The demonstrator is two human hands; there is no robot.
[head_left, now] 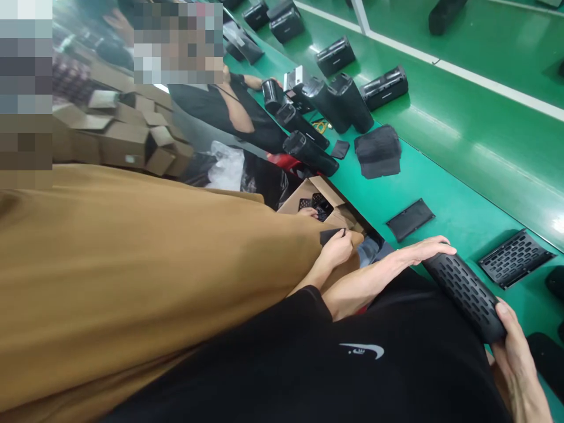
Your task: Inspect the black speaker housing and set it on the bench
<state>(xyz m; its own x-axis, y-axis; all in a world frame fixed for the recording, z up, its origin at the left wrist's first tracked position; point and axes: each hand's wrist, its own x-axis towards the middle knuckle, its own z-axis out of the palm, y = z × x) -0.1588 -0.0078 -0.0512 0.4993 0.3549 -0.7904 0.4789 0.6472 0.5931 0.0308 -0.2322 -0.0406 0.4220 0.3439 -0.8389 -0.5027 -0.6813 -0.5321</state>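
Observation:
I hold a curved black speaker grille (467,294) with rows of oblong slots, tilted in front of my black shirt at the bench edge. My left hand (432,249) rests its fingers over the upper end. Gripping the lower end is my right hand (511,332), thumb on the slotted face. The grille's far side is hidden. Just beyond it on the green bench (445,200) lies a second slotted grille (515,258), hollow side up. A flat black panel (410,220) lies nearer my left hand.
Left of me, a co-worker in brown (176,264) holds a small dark piece (330,236) beside an open carton (304,197). Black sheets (378,151) and several black speakers (337,56) occupy the bench farther up. Another person in black (211,117) stands there. Dark parts (549,358) sit at right.

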